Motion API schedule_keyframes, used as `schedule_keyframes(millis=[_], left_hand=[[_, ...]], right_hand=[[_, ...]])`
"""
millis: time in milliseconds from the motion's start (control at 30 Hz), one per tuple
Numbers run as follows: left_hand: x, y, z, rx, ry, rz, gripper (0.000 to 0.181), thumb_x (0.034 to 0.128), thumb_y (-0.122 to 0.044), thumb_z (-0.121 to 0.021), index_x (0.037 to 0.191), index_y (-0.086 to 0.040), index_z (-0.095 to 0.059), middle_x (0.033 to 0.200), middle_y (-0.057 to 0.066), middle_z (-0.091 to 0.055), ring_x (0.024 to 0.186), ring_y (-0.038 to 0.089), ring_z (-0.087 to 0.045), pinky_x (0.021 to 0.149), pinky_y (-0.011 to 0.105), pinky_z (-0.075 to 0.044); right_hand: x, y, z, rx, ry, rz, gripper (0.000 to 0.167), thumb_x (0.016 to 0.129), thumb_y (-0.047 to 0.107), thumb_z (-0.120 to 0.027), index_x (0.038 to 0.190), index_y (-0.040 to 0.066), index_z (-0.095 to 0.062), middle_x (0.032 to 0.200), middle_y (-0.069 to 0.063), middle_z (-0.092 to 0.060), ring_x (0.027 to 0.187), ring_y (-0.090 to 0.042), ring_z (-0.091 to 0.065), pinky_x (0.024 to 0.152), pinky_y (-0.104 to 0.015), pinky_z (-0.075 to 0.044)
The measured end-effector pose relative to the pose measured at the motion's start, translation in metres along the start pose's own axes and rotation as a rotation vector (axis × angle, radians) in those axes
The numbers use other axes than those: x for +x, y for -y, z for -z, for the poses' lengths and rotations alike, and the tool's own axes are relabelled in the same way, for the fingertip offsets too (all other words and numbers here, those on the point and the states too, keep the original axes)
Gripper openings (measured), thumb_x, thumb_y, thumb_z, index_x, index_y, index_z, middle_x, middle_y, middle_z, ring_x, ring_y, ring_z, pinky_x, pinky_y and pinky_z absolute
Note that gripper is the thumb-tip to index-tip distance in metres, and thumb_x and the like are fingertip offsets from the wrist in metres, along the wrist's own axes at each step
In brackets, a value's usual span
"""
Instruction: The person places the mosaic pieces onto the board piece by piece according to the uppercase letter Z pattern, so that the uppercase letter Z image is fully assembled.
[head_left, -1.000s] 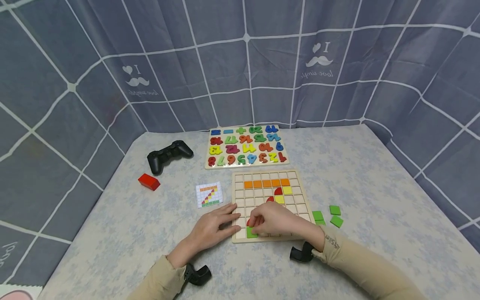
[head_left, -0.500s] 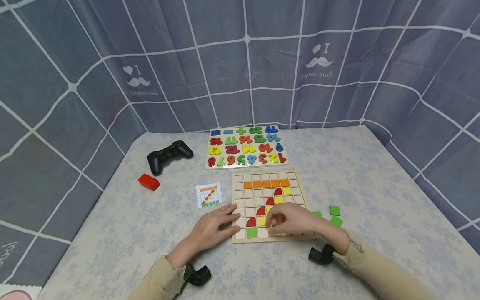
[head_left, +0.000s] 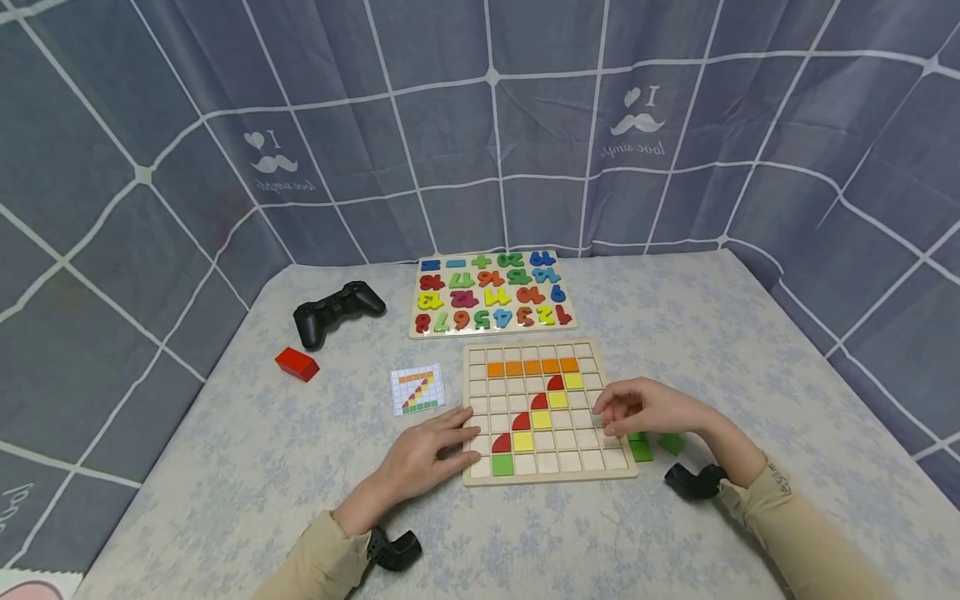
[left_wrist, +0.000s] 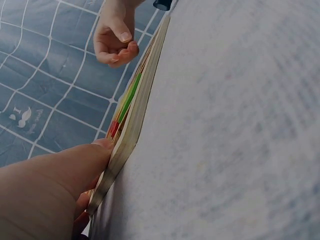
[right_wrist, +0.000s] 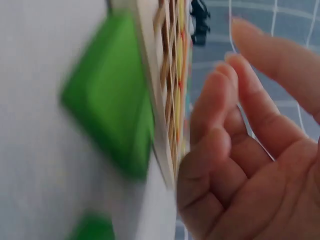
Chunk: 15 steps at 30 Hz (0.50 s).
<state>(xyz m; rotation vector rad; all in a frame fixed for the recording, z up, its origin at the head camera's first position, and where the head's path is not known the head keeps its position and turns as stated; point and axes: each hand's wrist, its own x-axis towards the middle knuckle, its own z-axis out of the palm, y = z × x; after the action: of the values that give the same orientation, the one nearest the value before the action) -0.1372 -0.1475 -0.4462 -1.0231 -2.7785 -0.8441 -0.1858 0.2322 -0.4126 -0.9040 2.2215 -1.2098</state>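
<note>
A wooden grid board [head_left: 570,461] holds a row of orange squares [head_left: 532,367], a diagonal of red quarter-circles [head_left: 502,444] and yellow squares [head_left: 541,419], and one green square [head_left: 503,465] at lower left. My left hand [head_left: 431,450] rests against the board's left edge; in the left wrist view its thumb [left_wrist: 87,159] touches the rim. Over the board's right edge hovers my right hand [head_left: 656,407], fingers loosely curled, nothing between thumb and fingertips. Loose green tiles [head_left: 641,451] lie under and beside it, partly hidden; one green tile [right_wrist: 112,90] looms blurred in the right wrist view.
A printed pattern card [head_left: 417,390] lies left of the board. Behind stands a number puzzle board [head_left: 495,297]. A black game controller [head_left: 339,312] and a red block [head_left: 297,364] are at the left. Dark blue checked curtain [head_left: 540,125] surrounds the table.
My right hand has left the green square in the board's lower-left cell and moved right, across to the board's right edge near the loose tiles. The left hand has stayed in place.
</note>
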Motion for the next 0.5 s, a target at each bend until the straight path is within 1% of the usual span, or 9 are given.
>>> schedule_keyframes(millis=[100, 233, 400, 500], left_hand=[[0.000, 0.000, 0.000, -0.002, 0.002, 0.001, 0.043, 0.0899, -0.038, -0.063, 0.123, -0.012, -0.064, 0.139, 0.006, -0.048, 0.131, 0.018, -0.040, 0.104, 0.038, -0.039], [0.000, 0.000, 0.000, 0.001, 0.000, -0.001, 0.043, 0.0900, -0.038, -0.062, 0.123, -0.011, -0.065, 0.139, 0.007, -0.048, 0.131, 0.018, -0.041, 0.103, 0.038, -0.039], [0.000, 0.000, 0.000, 0.007, 0.001, 0.001, 0.043, 0.0899, -0.038, -0.062, 0.123, -0.011, -0.065, 0.139, 0.006, -0.048, 0.131, 0.018, -0.041, 0.103, 0.038, -0.040], [0.000, 0.000, 0.000, 0.010, 0.001, 0.002, 0.043, 0.0899, -0.038, -0.062, 0.123, -0.011, -0.065, 0.139, 0.006, -0.048, 0.131, 0.018, -0.041, 0.103, 0.038, -0.040]], right_hand=[[-0.005, -0.007, 0.009, 0.007, 0.008, -0.018, 0.023, 0.086, 0.011, -0.069, 0.105, 0.001, -0.063, 0.084, -0.007, -0.062, 0.069, -0.014, -0.056, 0.060, -0.024, -0.049], [-0.010, -0.013, 0.016, 0.015, 0.021, -0.024, 0.023, 0.083, 0.007, -0.071, 0.103, -0.001, -0.063, 0.087, -0.013, -0.063, 0.068, -0.014, -0.056, 0.057, -0.025, -0.050], [-0.013, -0.019, 0.020, 0.034, 0.052, -0.047, 0.025, 0.080, 0.006, -0.074, 0.100, -0.002, -0.062, 0.083, -0.013, -0.061, 0.067, -0.015, -0.056, 0.057, -0.026, -0.050], [-0.014, -0.021, 0.021, 0.040, 0.058, -0.061, 0.027, 0.078, 0.007, -0.075, 0.100, -0.002, -0.062, 0.083, -0.013, -0.060, 0.067, -0.015, -0.055, 0.058, -0.026, -0.050]])
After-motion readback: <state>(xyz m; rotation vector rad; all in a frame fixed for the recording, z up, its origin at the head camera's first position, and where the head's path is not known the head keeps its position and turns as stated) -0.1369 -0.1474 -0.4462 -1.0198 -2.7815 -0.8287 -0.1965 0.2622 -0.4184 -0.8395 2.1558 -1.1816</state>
